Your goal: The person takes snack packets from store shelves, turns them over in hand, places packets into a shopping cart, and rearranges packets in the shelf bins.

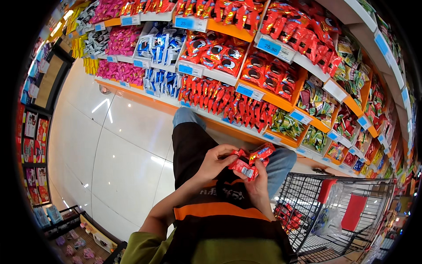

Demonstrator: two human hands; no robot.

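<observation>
My left hand (212, 163) pinches the edge of a red wrapped snack packet (240, 165) above my lap. Several such packets are bunched together there, one showing a barcode. My right hand (255, 183) holds the bunch from the other side, its thumb against another red packet (263, 151) with gold print. How many packets I hold cannot be made out. Just beyond my knees, a shelf bin holds a row of red packets (204, 94) standing on edge. In the bin above it, similar red packets (216, 54) lie flat with their fronts showing.
A wire shopping cart (296, 211) stands at my right, with red packets (287, 216) and a clear plastic bag (329, 221) inside. Bins of blue-and-white packets (160, 46), pink packets (122, 39) and green packets (288, 123) flank the red ones. White floor tiles (128, 158) stretch left towards a display rack (34, 145).
</observation>
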